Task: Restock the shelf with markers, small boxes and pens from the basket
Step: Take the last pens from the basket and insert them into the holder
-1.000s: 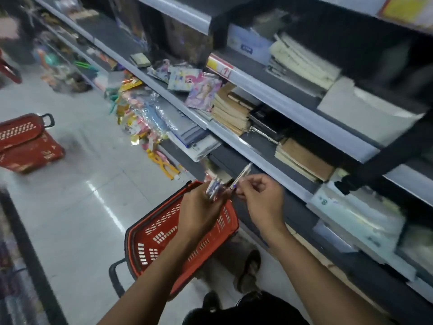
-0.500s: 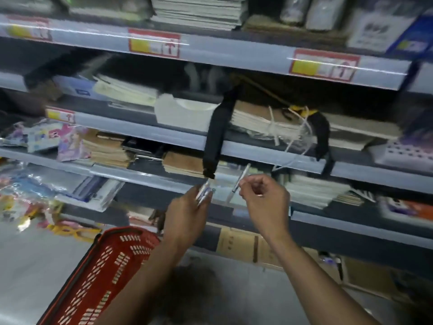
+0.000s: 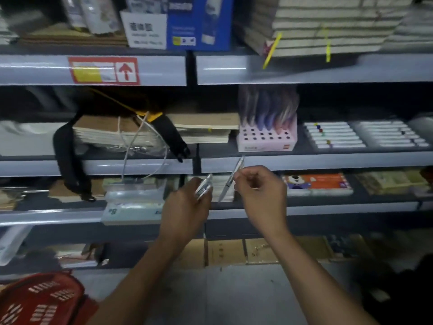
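My left hand [image 3: 186, 208] is closed around a small bunch of pens [image 3: 204, 186], their tips poking up past my fingers. My right hand [image 3: 261, 192] pinches a single clear pen [image 3: 230, 178], held slanted with its upper end near the shelf edge [image 3: 328, 161]. Just above that pen, on the middle shelf, stands a pink pen display box [image 3: 267, 134] with rows of holes and several pens standing in its back. The red basket [image 3: 44, 300] sits low at the bottom left, away from both hands.
Trays of white markers [image 3: 337, 136] lie right of the pink box. A black strap [image 3: 68, 158] and white cords hang over stacked notebooks [image 3: 112, 132] on the left. Blue and white boxes [image 3: 178, 22] fill the top shelf. Brown cartons [image 3: 234, 252] line the floor level.
The view has swung from the aisle and basket to face the shelf, then shifted right and closer. Both hands keep their pens and now sit below the pink pen box.
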A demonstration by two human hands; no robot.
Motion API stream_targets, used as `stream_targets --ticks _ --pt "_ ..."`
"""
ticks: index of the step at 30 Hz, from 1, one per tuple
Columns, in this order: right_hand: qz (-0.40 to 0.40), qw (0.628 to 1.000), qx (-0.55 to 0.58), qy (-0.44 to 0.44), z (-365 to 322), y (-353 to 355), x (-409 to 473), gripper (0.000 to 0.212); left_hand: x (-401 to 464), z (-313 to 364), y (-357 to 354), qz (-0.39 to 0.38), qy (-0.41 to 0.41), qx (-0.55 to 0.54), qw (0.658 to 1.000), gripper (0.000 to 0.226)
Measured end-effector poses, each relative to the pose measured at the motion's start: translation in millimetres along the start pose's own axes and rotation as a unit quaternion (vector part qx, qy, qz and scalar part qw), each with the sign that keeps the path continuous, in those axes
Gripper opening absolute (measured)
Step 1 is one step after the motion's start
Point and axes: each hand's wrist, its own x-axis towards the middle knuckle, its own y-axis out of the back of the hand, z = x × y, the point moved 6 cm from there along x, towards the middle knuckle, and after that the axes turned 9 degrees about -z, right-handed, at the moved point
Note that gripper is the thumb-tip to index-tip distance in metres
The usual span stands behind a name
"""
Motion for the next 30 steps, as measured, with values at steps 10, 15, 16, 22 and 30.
stream_targets --ticks 10,15,16,22,30 --pt "0.038 0.999 -0.002 0.004 6.1 55.8 28.9 0.007 37.6 65.0 -32.5 0.003 -0.080 0.011 0.997 0.015" --pt "0.069 0.997 -0.009 0.016 -2.4 60.9 42.7 0.006 54.1 75.7 -28.7 -0.008 -0.115 0.019 0.993 0.028" --pt "0.074 0.997 -0.014 0.023 -4.7 62.2 45.5 0.006 57.4 77.1 -27.9 -0.006 -0.122 0.027 0.992 0.033" --pt "0.076 0.996 -0.022 0.043 -13.3 71.3 69.7 0.004 69.6 81.1 -27.5 -0.006 -0.117 0.055 0.992 0.044" --pt "0.107 0.992 0.011 0.072 -28.2 83.5 118.4 0.001 87.6 87.9 -41.9 -0.035 -0.067 0.105 0.992 0.053"
